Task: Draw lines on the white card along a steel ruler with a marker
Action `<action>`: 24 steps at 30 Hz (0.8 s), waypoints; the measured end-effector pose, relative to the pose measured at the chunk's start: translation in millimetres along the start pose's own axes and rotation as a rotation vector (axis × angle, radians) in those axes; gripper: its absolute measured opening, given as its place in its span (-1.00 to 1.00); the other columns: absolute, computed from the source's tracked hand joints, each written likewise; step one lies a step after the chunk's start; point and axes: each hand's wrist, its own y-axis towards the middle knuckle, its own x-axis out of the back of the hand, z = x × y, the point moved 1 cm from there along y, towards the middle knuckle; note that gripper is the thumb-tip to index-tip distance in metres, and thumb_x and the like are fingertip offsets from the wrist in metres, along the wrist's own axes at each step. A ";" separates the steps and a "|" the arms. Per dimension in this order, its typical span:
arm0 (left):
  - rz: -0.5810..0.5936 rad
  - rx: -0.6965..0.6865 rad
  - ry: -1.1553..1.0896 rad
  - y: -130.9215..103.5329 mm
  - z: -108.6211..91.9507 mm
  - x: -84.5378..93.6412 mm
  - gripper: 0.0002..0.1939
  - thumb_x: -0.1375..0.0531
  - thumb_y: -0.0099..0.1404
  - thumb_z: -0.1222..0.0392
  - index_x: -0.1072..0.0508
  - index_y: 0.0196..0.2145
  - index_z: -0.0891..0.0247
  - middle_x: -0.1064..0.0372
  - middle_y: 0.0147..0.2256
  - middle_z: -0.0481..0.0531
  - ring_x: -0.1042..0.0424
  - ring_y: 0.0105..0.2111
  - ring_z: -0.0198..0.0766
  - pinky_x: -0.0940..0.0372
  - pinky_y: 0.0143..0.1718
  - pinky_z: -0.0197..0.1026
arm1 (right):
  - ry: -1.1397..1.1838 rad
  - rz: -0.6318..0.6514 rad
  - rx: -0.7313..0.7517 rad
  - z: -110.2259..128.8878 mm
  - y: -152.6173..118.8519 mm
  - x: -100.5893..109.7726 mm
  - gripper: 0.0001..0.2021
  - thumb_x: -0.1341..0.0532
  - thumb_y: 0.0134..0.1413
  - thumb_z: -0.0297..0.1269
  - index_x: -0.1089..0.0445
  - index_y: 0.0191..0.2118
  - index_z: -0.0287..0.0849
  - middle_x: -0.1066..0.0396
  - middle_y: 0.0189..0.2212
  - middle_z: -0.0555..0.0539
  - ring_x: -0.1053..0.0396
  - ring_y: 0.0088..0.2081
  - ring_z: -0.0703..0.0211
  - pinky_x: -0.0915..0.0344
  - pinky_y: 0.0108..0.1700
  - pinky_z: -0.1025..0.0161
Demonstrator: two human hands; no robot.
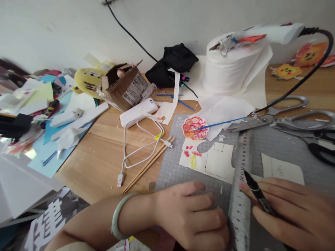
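Note:
My right hand (290, 209) grips a black marker pen (258, 191), its dark tip pointing up and left over a clear ruler (239, 205). One of its fingertips rests at the ruler's edge. Just left of the ruler is my left hand (196, 216), fingers curled under and their tips hidden; whether anything is in them does not show. Beyond the hands lies a piece of white paper (220, 160) with drawn black rectangles and red and yellow paint marks, partly beneath the ruler. Another cut paper piece (282, 169) lies to the right, above my right hand.
A grey cutting mat (170, 167) lies under the work. Large scissors (272, 116), a painted flower cutout (195, 127) and a blue paintbrush (222, 123) are further back. Chopsticks (149, 165), a white cable (124, 146), a power bank (138, 111), a cardboard box (125, 85) and a paper roll (230, 69) surround it.

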 end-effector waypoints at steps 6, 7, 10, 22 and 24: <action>0.129 -0.007 -0.042 0.8 -3.8 -12.8 -0.80 -0.13 0.33 0.21 -0.48 -0.43 0.21 -0.47 -0.34 -0.10 -0.36 -0.40 -0.29 -0.23 -0.26 -0.12 | 0.001 -0.010 -0.047 -2.1 16.9 -2.8 -0.58 0.20 0.30 -0.50 -0.35 -0.33 -0.05 -0.52 -0.47 0.10 -0.42 -0.39 0.30 -0.24 -0.27 0.30; 0.125 -0.009 -0.053 0.8 -4.7 -13.5 -0.80 -0.12 0.34 0.22 -0.47 -0.44 0.21 -0.47 -0.35 -0.10 -0.35 -0.41 -0.29 -0.23 -0.26 -0.12 | -0.001 -0.012 -0.065 -0.3 18.1 -3.6 -0.56 0.22 0.30 -0.50 -0.35 -0.35 -0.05 -0.51 -0.49 0.09 -0.41 -0.41 0.29 -0.23 -0.29 0.30; 0.119 -0.020 -0.082 0.6 -7.7 -14.2 -0.79 -0.12 0.34 0.22 -0.46 -0.44 0.20 -0.45 -0.39 -0.10 -0.35 -0.42 -0.29 -0.23 -0.26 -0.12 | 0.025 -0.012 -0.096 5.1 21.7 -5.7 -0.51 0.25 0.30 -0.50 -0.35 -0.40 -0.04 -0.49 -0.50 0.09 -0.39 -0.42 0.29 -0.23 -0.29 0.29; 0.309 0.097 -0.032 0.1 -11.6 -17.1 -0.71 -0.03 0.42 0.07 -0.45 -0.08 0.25 -0.39 -0.26 -0.02 -0.35 -0.27 -0.27 -0.25 -0.15 -0.11 | 0.003 0.073 -0.121 2.9 23.3 -2.1 -0.56 0.14 0.05 -0.66 -0.39 -0.45 -0.07 -0.51 -0.52 0.02 -0.44 -0.48 0.27 -0.27 -0.40 0.32; 0.326 0.101 -0.033 -0.2 -12.2 -17.3 -0.67 -0.01 0.43 0.04 -0.44 -0.06 0.25 -0.39 -0.21 0.00 -0.35 -0.25 -0.26 -0.25 -0.15 -0.11 | 0.003 0.089 -0.092 1.9 18.1 -1.9 -0.61 0.11 0.01 -0.63 -0.38 -0.42 -0.08 -0.49 -0.54 0.00 -0.42 -0.50 0.24 -0.25 -0.45 0.29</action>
